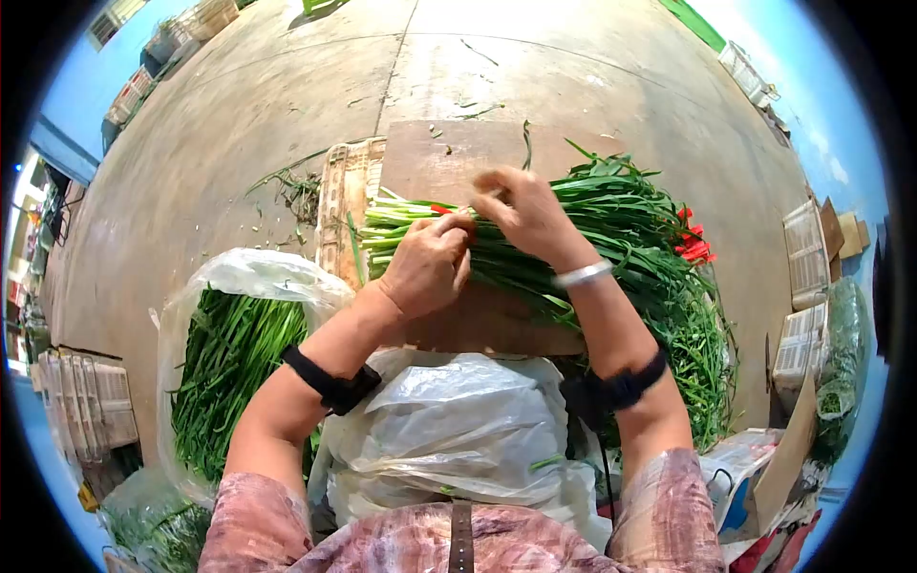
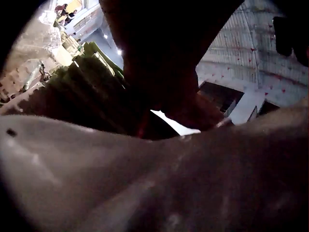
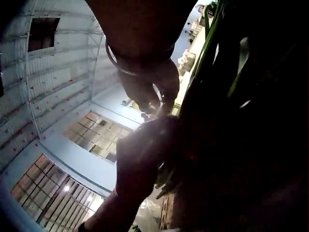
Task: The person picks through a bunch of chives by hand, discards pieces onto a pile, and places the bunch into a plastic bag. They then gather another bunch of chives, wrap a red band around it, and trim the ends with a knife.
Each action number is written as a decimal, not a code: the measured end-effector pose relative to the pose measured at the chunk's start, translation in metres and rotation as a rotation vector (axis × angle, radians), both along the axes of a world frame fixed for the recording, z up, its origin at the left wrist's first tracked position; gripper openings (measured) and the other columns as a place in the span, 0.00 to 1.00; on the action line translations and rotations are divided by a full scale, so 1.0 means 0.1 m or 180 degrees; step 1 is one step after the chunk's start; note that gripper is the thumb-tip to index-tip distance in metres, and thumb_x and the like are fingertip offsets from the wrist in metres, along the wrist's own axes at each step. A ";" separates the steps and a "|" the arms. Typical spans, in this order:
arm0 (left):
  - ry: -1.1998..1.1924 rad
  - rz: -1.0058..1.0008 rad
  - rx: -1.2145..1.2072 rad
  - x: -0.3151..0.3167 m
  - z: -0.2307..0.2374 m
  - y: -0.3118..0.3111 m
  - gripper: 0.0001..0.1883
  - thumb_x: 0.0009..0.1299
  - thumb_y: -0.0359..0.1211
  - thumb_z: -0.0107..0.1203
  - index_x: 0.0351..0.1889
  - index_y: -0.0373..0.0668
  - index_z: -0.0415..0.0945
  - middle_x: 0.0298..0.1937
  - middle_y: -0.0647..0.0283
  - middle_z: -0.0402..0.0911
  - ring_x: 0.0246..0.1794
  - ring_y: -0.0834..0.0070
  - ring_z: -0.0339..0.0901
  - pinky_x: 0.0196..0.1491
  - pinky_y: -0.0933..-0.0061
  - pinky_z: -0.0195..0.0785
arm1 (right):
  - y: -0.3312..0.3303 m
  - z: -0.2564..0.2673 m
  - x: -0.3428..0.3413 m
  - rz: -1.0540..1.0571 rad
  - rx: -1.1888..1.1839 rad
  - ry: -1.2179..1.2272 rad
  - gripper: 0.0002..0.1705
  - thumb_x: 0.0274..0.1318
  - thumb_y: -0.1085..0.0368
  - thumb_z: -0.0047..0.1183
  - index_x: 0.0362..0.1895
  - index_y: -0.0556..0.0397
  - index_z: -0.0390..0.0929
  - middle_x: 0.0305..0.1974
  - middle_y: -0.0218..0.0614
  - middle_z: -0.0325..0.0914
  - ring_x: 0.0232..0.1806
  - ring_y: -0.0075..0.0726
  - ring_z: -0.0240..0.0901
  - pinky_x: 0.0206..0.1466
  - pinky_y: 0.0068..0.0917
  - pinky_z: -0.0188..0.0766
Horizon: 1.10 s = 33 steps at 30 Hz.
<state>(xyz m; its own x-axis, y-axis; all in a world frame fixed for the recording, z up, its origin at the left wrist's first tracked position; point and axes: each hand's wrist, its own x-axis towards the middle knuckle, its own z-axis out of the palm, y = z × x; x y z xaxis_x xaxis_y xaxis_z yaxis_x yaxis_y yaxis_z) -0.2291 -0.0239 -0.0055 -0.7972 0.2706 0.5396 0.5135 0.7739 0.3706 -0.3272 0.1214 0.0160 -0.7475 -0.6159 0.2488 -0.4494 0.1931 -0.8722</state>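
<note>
A bundle of garlic chives (image 1: 611, 205) lies across a brown board (image 1: 449, 153), white stems to the left and dark green leaves to the right. Round the stems shows a red tie (image 1: 440, 209). My left hand (image 1: 430, 265) pinches at that tie with curled fingers, its forearm crossing the near side. Just right of it, over the bundle, my right hand (image 1: 525, 215) has bent, motion-blurred fingers, with the thumb close to the left fingertips. Dark in the right wrist view, the right hand (image 3: 149, 89) meets the left hand (image 3: 140, 159); I cannot tell what its fingertips hold.
Several red ties (image 1: 694, 239) lie by the leaf ends. A plastic bag of greens (image 1: 258, 272) stands at the left, and white plastic sheeting (image 1: 449, 411) covers the lap area. A crate (image 1: 334, 210) edges the board. Loose greens (image 1: 693, 353) heap at the right.
</note>
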 end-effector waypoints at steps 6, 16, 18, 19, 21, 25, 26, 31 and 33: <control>-0.0832 -0.0131 0.1040 -0.09 0.01 -0.08 0.12 0.55 0.20 0.47 0.36 0.32 0.76 0.45 0.54 0.79 0.43 0.60 0.77 0.47 0.70 0.71 | 0.03 -0.07 0.52 -0.0811 0.1316 0.1314 0.16 0.41 0.61 0.64 0.32 0.55 0.74 0.38 0.42 0.72 0.43 0.47 0.72 0.41 0.37 0.73; -0.1007 -0.0135 0.1084 -0.31 0.08 -0.22 0.14 0.55 0.21 0.57 0.41 0.33 0.76 0.46 0.55 0.77 0.44 0.64 0.78 0.50 0.69 0.70 | 0.02 -0.31 0.44 -0.1005 0.0882 0.1060 0.02 0.49 0.69 0.51 0.28 0.54 0.73 0.33 0.43 0.72 0.38 0.51 0.71 0.38 0.42 0.70; -0.0195 -0.0289 -0.0156 -0.40 0.13 -0.26 0.14 0.53 0.24 0.61 0.40 0.40 0.79 0.44 0.57 0.79 0.42 0.62 0.78 0.48 0.67 0.70 | 0.03 -0.30 0.43 -0.0990 0.0831 0.1032 0.02 0.49 0.69 0.51 0.27 0.54 0.72 0.32 0.43 0.72 0.38 0.51 0.71 0.37 0.42 0.70; -0.0187 -0.0276 -0.0155 -0.45 0.14 -0.29 0.14 0.53 0.24 0.61 0.40 0.40 0.79 0.44 0.57 0.79 0.42 0.62 0.78 0.48 0.67 0.70 | 0.02 -0.30 0.42 -0.0984 0.0779 0.1000 0.03 0.49 0.69 0.51 0.27 0.55 0.72 0.30 0.44 0.72 0.37 0.51 0.71 0.37 0.42 0.69; -0.0631 -0.0238 -0.0186 -0.49 0.14 -0.34 0.12 0.53 0.25 0.61 0.36 0.44 0.81 0.38 0.60 0.81 0.38 0.61 0.76 0.44 0.67 0.69 | 0.02 -0.31 0.41 -0.1021 0.0758 0.0957 0.03 0.49 0.70 0.51 0.26 0.55 0.72 0.29 0.44 0.71 0.36 0.52 0.71 0.36 0.43 0.69; -0.0376 -0.0201 0.0086 -0.44 0.08 -0.31 0.07 0.53 0.25 0.60 0.30 0.43 0.81 0.30 0.63 0.81 0.33 0.65 0.74 0.40 0.69 0.68 | 0.05 -0.33 0.34 -0.0926 0.0798 0.0852 0.03 0.47 0.70 0.52 0.26 0.56 0.73 0.32 0.45 0.73 0.35 0.53 0.72 0.35 0.44 0.69; -0.0368 -0.0194 0.0088 -0.41 0.08 -0.30 0.07 0.53 0.25 0.60 0.30 0.43 0.81 0.30 0.63 0.81 0.33 0.65 0.74 0.40 0.69 0.68 | 0.05 -0.28 0.30 -0.0846 0.0916 0.0649 0.03 0.45 0.70 0.52 0.26 0.56 0.73 0.33 0.46 0.74 0.35 0.54 0.73 0.35 0.45 0.70; 0.0845 -0.0182 -0.0441 -0.16 0.07 -0.13 0.08 0.49 0.27 0.55 0.28 0.42 0.78 0.27 0.64 0.75 0.32 0.67 0.72 0.37 0.67 0.66 | -0.10 -0.02 0.10 -0.0837 0.1639 0.1424 0.04 0.40 0.70 0.53 0.26 0.55 0.76 0.32 0.47 0.75 0.38 0.54 0.75 0.38 0.44 0.73; 0.0830 -0.0189 -0.0546 -0.11 0.02 -0.09 0.08 0.50 0.30 0.54 0.29 0.42 0.77 0.28 0.64 0.74 0.32 0.67 0.71 0.37 0.68 0.66 | -0.18 -0.08 -0.08 -0.0432 0.1501 0.1818 0.05 0.42 0.67 0.51 0.20 0.54 0.72 0.26 0.46 0.73 0.33 0.55 0.72 0.35 0.45 0.69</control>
<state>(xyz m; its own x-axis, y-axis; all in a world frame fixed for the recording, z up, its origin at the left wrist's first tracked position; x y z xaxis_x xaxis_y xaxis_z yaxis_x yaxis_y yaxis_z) -0.2400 -0.0330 -0.0038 -0.6181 0.4173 0.6662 0.6202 0.7796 0.0871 -0.3348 0.1032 0.0083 -0.6582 -0.6648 0.3532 -0.7527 0.5743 -0.3218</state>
